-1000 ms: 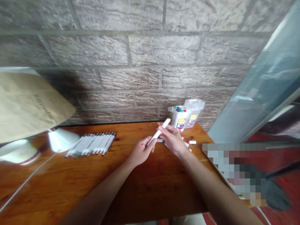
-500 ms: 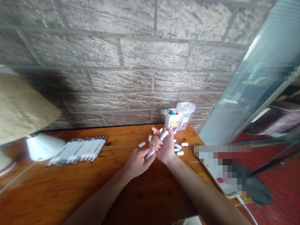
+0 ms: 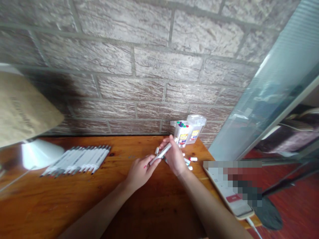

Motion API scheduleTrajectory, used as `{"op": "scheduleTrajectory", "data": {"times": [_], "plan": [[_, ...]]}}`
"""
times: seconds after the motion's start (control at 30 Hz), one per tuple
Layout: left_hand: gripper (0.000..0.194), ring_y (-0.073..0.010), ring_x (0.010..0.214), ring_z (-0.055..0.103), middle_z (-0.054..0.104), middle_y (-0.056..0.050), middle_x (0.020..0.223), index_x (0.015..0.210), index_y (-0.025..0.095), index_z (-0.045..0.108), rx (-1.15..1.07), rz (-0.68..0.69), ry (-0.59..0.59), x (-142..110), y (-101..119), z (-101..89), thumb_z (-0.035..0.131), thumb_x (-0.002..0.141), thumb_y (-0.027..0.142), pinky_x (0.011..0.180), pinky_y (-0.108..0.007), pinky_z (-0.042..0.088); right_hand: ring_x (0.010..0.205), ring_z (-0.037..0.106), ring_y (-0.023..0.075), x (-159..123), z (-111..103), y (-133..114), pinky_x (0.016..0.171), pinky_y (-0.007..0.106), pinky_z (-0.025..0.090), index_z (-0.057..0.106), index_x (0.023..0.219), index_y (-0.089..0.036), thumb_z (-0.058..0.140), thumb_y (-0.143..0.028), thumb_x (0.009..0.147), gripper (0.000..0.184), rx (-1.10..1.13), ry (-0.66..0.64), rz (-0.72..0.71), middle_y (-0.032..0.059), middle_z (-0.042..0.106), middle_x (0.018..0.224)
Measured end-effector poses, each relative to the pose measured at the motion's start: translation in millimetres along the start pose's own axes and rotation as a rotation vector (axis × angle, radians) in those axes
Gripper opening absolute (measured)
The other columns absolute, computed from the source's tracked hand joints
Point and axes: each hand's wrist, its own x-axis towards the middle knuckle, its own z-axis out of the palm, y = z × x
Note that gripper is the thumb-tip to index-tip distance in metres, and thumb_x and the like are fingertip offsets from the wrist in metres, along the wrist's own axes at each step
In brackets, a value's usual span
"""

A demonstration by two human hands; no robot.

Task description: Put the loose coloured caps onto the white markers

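A white marker slants up and to the right between my two hands, over the desk. My left hand grips its lower end, with red marks showing on the skin near the thumb. Around the upper end my right hand is closed, thumb raised along the marker; its fingers are partly hidden. Loose caps lie about my right hand, among them a white cap to its left and a red-ended cap to its right. Behind it stands a clear plastic case holding several markers with coloured ends.
A row of white markers lies side by side on the wooden desk. At the left stands a lamp with a paper-like shade and a cord. A tablet-like device with a cable rests at the right edge. A brick wall rises behind.
The right hand has turned, and its thumb now points up along the marker. More of the marker shows between the hands. My left hand has drawn slightly down and left. The view has shifted a little.
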Motion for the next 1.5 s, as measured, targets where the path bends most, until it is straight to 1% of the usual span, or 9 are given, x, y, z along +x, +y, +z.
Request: {"op": "scheduleTrajectory", "data": {"times": [0.1,0.17,0.33,0.5,0.83,1.0,1.1,1.27,1.5], "plan": [[0.035,-0.0091,0.054,0.050,0.059,0.001,0.063,0.088,0.018,0.067,0.010,-0.038,0.107,2,0,-5.6,0.050,0.099,0.047,0.058,-0.021,0.033,0.065,0.055,0.0079,-1,-3,7,0.063,0.019,0.044,0.070,0.084,-0.017,0.081,-0.056,0.071,0.042,-0.288,0.022,-0.064,-0.0016,0.062,0.071],[0.033,-0.0086,0.054,0.049,0.059,0.002,0.063,0.090,0.018,0.068,-0.022,-0.066,0.170,3,1,-9.2,0.053,0.097,0.047,0.058,-0.020,0.034,0.061,0.051,0.0065,-2,-4,9,0.059,0.018,0.041,0.073,0.092,-0.017,0.077,-0.055,0.076,0.042,-0.340,-0.029,-0.057,-0.0028,0.058,0.067],[0.030,-0.0094,0.056,0.050,0.060,0.002,0.065,0.094,0.019,0.067,-0.126,-0.094,0.239,4,2,-11.4,0.058,0.094,0.047,0.058,-0.019,0.037,0.058,0.052,0.0051,-2,-4,6,0.053,0.016,0.041,0.072,0.102,-0.019,0.083,-0.050,0.072,0.045,-0.145,0.006,-0.049,-0.0040,0.060,0.067],[0.033,-0.0084,0.055,0.046,0.052,0.002,0.062,0.074,0.018,0.055,-0.152,-0.044,0.265,2,4,-8.8,0.057,0.095,0.043,0.059,-0.020,0.036,0.057,0.053,0.0035,1,-4,-1,0.049,0.014,0.042,0.072,0.098,-0.018,0.091,-0.041,0.063,0.046,-0.003,0.091,0.006,-0.0050,0.062,0.069],[0.032,-0.0082,0.054,0.047,0.050,0.003,0.060,0.074,0.018,0.051,-0.148,-0.005,0.255,0,10,-10.4,0.056,0.096,0.041,0.059,-0.020,0.036,0.051,0.047,0.0011,-2,-1,-2,0.047,0.012,0.038,0.072,0.095,-0.018,0.091,-0.041,0.063,0.044,-0.005,0.070,0.014,-0.0078,0.053,0.060],[0.035,-0.0080,0.052,0.046,0.049,0.003,0.058,0.072,0.018,0.050,-0.144,0.012,0.216,0,8,-10.3,0.053,0.097,0.042,0.057,-0.021,0.035,0.051,0.048,0.0000,-1,-3,-5,0.047,0.012,0.039,0.072,0.103,-0.022,0.089,-0.037,0.067,0.042,-0.012,0.013,-0.037,-0.0023,0.072,0.084],[0.034,-0.0087,0.054,0.050,0.054,0.002,0.060,0.073,0.019,0.049,-0.164,-0.010,0.231,1,6,-11.8,0.051,0.098,0.042,0.059,-0.021,0.038,0.055,0.052,0.0011,-2,-3,-5,0.049,0.012,0.040,0.073,0.098,-0.021,0.088,-0.036,0.068,0.037,-0.016,-0.019,-0.046,-0.0008,0.073,0.085],[0.027,-0.0094,0.062,0.058,0.060,0.002,0.065,0.089,0.019,0.051,-0.290,-0.075,0.301,4,3,-11.2,0.046,0.101,0.042,0.068,-0.020,0.045,0.061,0.056,0.0045,-5,-3,-2,0.050,0.013,0.038,0.075,0.092,-0.019,0.091,-0.033,0.064,0.036,-0.049,-0.055,-0.039,-0.0025,0.065,0.069],[0.041,-0.0049,0.049,0.043,0.057,0.004,0.068,0.087,0.019,0.045,-0.638,-0.182,0.446,13,7,-8.0,0.043,0.100,0.058,0.045,-0.016,0.033,0.052,0.041,0.0022,-11,1,5,0.049,0.016,0.030,0.077,0.100,-0.018,0.091,-0.034,0.065,0.040,-0.167,-0.123,0.040,-0.0059,0.054,0.058]]}}
